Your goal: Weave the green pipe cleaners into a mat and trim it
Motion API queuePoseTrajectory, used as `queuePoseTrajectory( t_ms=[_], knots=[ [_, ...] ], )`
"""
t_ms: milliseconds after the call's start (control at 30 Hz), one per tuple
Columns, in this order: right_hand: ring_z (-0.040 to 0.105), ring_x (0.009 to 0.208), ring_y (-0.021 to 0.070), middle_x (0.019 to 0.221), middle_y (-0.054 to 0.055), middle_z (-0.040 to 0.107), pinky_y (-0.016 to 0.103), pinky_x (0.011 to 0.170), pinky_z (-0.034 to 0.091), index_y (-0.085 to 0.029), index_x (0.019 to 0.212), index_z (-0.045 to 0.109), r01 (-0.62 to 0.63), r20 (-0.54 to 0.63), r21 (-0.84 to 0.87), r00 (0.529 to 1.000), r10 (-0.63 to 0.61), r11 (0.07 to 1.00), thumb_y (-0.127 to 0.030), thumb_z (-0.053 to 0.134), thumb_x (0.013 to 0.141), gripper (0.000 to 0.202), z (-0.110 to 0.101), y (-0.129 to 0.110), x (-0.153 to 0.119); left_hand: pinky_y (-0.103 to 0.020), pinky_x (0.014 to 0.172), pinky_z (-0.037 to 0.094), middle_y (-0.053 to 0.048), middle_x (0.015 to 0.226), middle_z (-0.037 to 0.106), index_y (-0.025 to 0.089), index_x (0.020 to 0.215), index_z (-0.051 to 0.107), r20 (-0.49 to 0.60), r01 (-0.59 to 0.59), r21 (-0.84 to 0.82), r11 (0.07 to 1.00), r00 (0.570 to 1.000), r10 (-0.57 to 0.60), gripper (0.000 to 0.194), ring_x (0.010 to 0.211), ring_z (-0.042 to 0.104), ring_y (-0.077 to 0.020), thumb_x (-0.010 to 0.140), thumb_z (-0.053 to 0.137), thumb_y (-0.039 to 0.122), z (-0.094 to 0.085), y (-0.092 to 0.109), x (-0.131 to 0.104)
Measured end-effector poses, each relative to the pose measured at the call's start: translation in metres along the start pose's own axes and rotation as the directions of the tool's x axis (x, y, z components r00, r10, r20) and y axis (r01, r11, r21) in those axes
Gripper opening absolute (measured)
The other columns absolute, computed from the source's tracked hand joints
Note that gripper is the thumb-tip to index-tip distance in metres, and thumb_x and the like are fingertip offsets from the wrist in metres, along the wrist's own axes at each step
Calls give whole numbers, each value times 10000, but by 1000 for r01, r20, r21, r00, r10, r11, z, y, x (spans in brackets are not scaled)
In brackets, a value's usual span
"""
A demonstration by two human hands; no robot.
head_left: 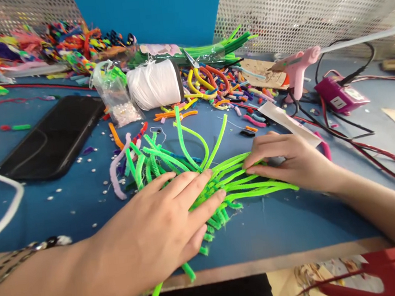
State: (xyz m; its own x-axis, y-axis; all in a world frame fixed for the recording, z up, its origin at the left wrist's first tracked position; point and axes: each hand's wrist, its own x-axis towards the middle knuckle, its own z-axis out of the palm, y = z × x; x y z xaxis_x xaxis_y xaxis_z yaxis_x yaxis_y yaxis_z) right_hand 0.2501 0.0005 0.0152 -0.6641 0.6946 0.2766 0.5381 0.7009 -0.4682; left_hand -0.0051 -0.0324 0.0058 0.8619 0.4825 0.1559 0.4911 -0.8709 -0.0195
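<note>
A woven piece of green pipe cleaners [207, 191] lies near the table's front edge, its loose ends fanning out on all sides. My left hand [169, 216] rests flat over it with fingers spread, covering much of the weave. To the right, my right hand [282, 158] pinches one of the bright green pipe cleaner strands [234, 163] between thumb and fingertips. Two or three strands [183, 140] curl upward behind the weave. Darker green ends [220, 218] stick out below my left fingers.
Behind stand a white cord spool [154, 84] and a bag of beads [124, 108]. A black phone [53, 138] lies left, with loose white beads nearby. At right are a pink glue gun [298, 71], a purple box [341, 94] and cables. Pipe cleaner scraps [226, 84] cover the back.
</note>
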Motion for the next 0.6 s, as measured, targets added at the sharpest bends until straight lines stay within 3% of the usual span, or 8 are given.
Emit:
queuePoseTrajectory(
  t_ms=[300, 500, 600],
  knots=[
    [495, 527, 70, 618, -17, 609, 259, 613, 351, -172, 750, 592, 86, 49, -326, 996, -74, 941, -202, 474, 886, 182, 1, -1, -4, -353, 906, 386, -36, 1289, 531, 230, 1241, 511, -35, -2, 40, 999, 999, 3, 388, 1118, 501, -200, 872, 409, 293, 2, 1, -1],
    [556, 722, 119, 780, 8, 625, 370, 842, 360, -200, 773, 586, 212, 78, -695, 972, -221, 687, -147, 391, 908, 243, 2, -21, 2, -371, 888, 380, -54, 1293, 527, 225, 1231, 511, -30, -32, 77, 997, 999, 35, 400, 1134, 487, -216, 853, 441, 337, 3, 1, -1],
    [544, 733, 109, 828, -2, 630, 323, 767, 388, -220, 884, 591, 380, 142, -717, 900, -411, 584, -140, 410, 900, 198, 5, -33, 8, -368, 877, 379, -55, 1273, 544, 225, 1217, 523, -48, -28, 93, 995, 998, 33, 383, 1104, 500, -207, 864, 417, 329, 4, 0, 0]
  ],
)
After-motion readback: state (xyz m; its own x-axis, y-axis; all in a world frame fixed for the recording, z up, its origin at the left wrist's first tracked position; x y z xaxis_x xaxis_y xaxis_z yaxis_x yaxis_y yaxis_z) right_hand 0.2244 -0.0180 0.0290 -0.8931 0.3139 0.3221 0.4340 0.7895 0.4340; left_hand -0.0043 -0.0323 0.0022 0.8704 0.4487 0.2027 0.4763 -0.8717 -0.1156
